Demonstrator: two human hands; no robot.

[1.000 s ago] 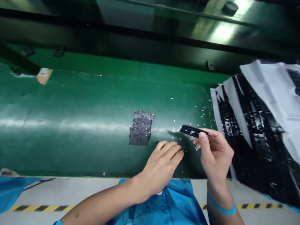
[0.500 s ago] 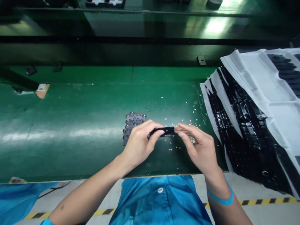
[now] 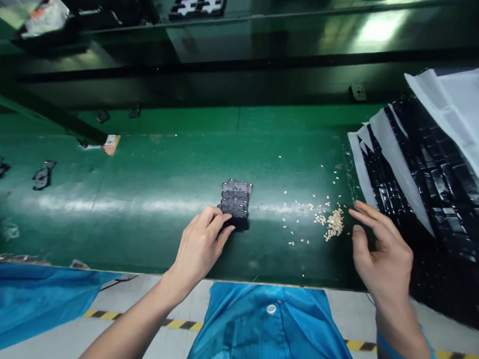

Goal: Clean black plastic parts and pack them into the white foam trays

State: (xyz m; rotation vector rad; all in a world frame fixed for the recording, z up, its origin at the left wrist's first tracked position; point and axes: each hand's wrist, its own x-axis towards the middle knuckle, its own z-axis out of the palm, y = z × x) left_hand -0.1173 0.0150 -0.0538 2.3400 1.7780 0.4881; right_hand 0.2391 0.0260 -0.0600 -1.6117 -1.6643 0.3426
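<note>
A black plastic part (image 3: pixel 239 223) is pinched between the thumb and fingers of my left hand (image 3: pixel 201 241), at the near end of a row of similar dark plastic parts (image 3: pixel 235 197). Whether it touches the row is hard to make out. My right hand (image 3: pixel 383 254) is raised at the right with thumb and fingers apart, nothing between them. Just left of its fingertips lies a small heap of tiny beige pieces (image 3: pixel 335 223), with more of them scattered around on the green tabletop (image 3: pixel 141 239).
Stacked trays (image 3: pixel 460 110) with white edges and glossy black parts rise at the right. Loose dark parts (image 3: pixel 43 175) lie at the left. A green post (image 3: pixel 47 115) meets the table at the back left. Above the back runs a shelf (image 3: pixel 269 32) with a tray (image 3: pixel 199 0).
My hands have parted. The left carried the black part left and down to the row; the right let go and moved right, uncovering the beige heap. The view has shifted left.
</note>
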